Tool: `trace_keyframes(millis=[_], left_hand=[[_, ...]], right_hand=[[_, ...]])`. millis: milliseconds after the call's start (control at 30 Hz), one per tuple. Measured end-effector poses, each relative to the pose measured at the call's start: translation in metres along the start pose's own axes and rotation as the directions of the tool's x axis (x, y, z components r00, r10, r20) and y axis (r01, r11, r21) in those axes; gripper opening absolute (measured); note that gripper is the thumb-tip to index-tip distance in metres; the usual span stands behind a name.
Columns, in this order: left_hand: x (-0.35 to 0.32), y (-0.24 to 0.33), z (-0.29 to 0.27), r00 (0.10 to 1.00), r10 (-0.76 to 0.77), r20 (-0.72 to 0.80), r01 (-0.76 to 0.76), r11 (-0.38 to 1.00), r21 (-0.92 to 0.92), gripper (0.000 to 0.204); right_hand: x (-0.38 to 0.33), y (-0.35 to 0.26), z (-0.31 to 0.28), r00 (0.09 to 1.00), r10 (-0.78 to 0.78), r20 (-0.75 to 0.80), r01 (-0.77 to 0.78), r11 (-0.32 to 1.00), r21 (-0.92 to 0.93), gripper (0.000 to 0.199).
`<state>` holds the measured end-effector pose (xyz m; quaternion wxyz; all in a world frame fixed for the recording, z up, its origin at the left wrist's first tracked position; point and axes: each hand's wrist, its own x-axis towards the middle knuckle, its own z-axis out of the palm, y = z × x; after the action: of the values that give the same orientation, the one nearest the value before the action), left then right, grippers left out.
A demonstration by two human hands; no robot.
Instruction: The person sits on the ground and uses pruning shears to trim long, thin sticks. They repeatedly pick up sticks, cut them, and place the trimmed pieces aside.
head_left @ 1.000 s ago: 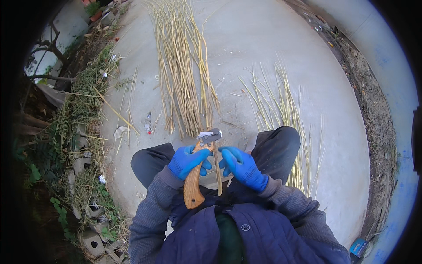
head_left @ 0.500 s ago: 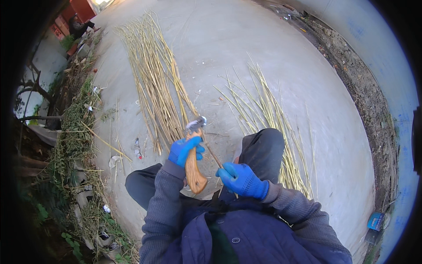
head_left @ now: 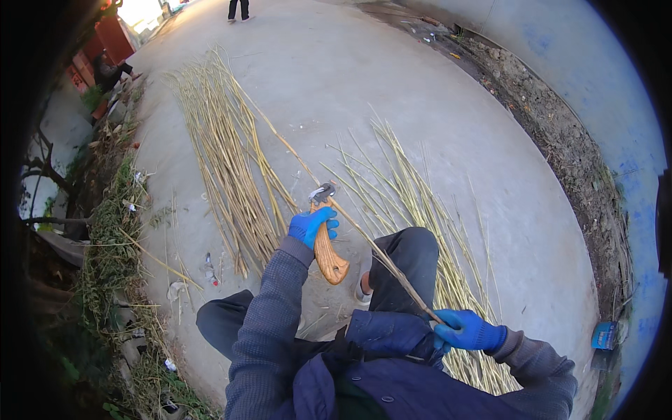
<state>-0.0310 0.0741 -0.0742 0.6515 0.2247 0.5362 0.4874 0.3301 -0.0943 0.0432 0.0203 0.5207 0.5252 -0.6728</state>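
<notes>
Left hand, in a blue glove, is wrapped tight around the upper part of a wooden handle, fingers closed all the way round it. At the top of that handle sits a small metal head, and a long thin stalk runs right through or against it; which, the picture does not show. The tool stands nearly upright, butt end down toward the lap, probably so the head stays steady while the stalk passes it.

Right hand, also gloved in blue, is clenched on the near end of that same stalk, down by the right hip. So the stalk lies on a long slant: far end out over the concrete ground, middle at the metal head, near end in the right fist. Held at both ends of its working stretch, it looks taut and straight.

Left forearm reaches forward and up from the body, elbow bent, wrist level with the knees. Right arm is tucked back and out to the side, elbow well behind the hand.

Out from there: one spread of stalks lies on the ground to the left, a second, looser spread to the right beside the bent right knee. Weeds and litter line the left edge.
</notes>
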Motion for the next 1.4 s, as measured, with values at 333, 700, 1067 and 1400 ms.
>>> trace_keyframes(millis=[333,700,1067,1400], left_hand=[[-0.060,-0.048,0.027,0.975,-0.166,0.149,0.167,0.986,0.009,0.036],[0.034,0.033,-0.099,0.982,0.059,-0.182,-0.073,0.995,-0.068,0.037],[-0.041,-0.014,0.003,0.996,0.087,-0.001,-0.087,0.994,-0.073,0.037],[-0.074,-0.020,0.005,0.998,0.001,0.061,0.001,1.000,-0.025,0.038]], right_hand=[[0.128,-0.067,0.009,0.971,-0.150,-0.186,0.157,0.987,0.025,0.031],[-0.021,0.028,0.021,0.965,-0.253,-0.062,0.205,0.885,-0.419,0.026],[0.087,-0.058,0.014,0.974,-0.228,-0.011,0.228,0.973,0.041,0.040],[0.122,-0.075,0.034,0.937,-0.280,-0.210,0.289,0.957,0.013,0.031]])
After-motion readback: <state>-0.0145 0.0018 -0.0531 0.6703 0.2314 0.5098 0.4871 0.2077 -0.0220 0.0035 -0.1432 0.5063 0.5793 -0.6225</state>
